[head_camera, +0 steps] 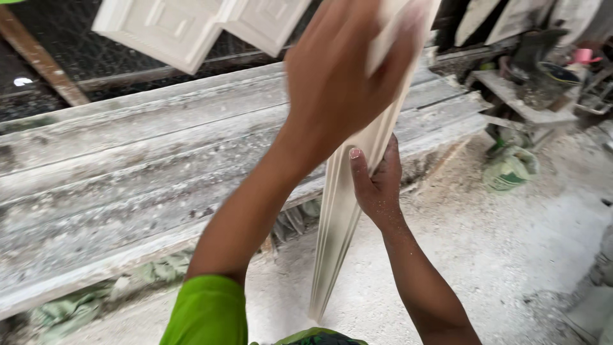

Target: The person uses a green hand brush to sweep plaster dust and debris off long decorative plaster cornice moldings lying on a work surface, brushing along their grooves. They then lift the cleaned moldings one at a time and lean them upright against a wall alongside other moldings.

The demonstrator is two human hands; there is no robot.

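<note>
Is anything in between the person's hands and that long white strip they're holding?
Nothing visible is. The right hand grips the long white moulding strip directly, thumb against its ridged face. The left hand lies flat on it higher up, blurred, and only covers that part from view.

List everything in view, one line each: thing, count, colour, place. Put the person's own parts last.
Moulding strip: one, cream, long and ribbed, held on a slant at centre.
Moulded panels: two, white, top left.
Workbench: one, grey, dusty, across the left and middle.
Sack: one, green and white, on the floor at right.
Floor: pale, dusty, lower right.
Pink container: one, top right among clutter.
Sleeve: one, green, bottom centre.
Left hand: blurred, lying over the strip's upper part.
Right hand: gripping the strip's edge lower down.
</note>
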